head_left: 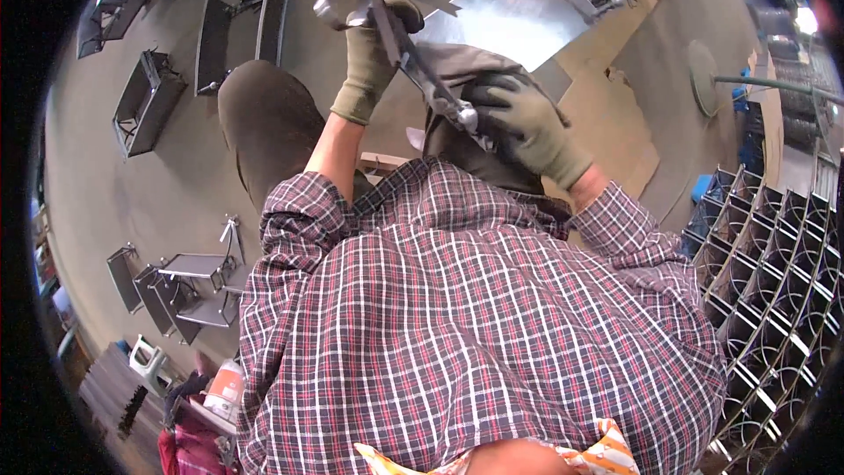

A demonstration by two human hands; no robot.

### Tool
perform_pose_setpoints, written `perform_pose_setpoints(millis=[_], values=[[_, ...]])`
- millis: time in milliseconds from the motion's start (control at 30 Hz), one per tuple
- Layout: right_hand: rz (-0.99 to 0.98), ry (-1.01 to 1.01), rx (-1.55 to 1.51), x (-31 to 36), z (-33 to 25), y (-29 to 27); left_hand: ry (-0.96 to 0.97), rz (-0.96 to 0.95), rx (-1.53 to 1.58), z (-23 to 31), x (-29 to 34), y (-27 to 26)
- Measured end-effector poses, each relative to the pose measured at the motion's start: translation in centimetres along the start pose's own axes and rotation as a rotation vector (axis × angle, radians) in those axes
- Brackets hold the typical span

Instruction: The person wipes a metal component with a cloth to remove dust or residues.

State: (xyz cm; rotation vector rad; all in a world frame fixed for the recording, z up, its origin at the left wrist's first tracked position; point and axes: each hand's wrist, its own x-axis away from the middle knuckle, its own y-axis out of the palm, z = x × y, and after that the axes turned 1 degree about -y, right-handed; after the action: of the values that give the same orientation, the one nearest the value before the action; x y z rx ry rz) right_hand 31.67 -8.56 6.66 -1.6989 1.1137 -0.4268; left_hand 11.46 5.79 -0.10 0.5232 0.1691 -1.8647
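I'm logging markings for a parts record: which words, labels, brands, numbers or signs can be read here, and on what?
None can be read.
Orange-and-white container at the lower left: any print on it is too small and blurred to read.
Metal bar piece in the left gloved hand: no legible lettering shows.
Shiny metal sheet: no lettering shows on the visible part.

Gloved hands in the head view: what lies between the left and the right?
The head view shows a slender dark metal piece slanting from the left hand toward the right hand, with the right trouser leg behind it.
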Motion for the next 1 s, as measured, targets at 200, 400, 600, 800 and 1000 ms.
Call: perform_pose_setpoints(millis=[200, 400, 600, 800, 1000], values=[[0.335, 0.43, -0.11, 0.9, 7.2, -2.7, -0.167, 0.043, 0.229, -0.2, 0.3, -0.3], [-0.045, 0.092, -0.005, -0.4, 2.1, 0.8, -0.042, -0.032, -0.076, 0.2, -0.3, 0.0], [0.201, 0.509, 0.287, -3.1, 11.7, -3.1, -0.145, -0.031, 0.116, 1.6, -0.3, 0.3], [-0.348, 0.181, 0.266, -5.8, 2.1, 1.9, -0.225, 0.134, 0.072, -0.1, 0.1, 0.7], [0.218, 0.455, 0.29, -7.1, 13.4, -0.8, -0.181, -0.006, 0.121, 1.1, -0.4, 0.4]])
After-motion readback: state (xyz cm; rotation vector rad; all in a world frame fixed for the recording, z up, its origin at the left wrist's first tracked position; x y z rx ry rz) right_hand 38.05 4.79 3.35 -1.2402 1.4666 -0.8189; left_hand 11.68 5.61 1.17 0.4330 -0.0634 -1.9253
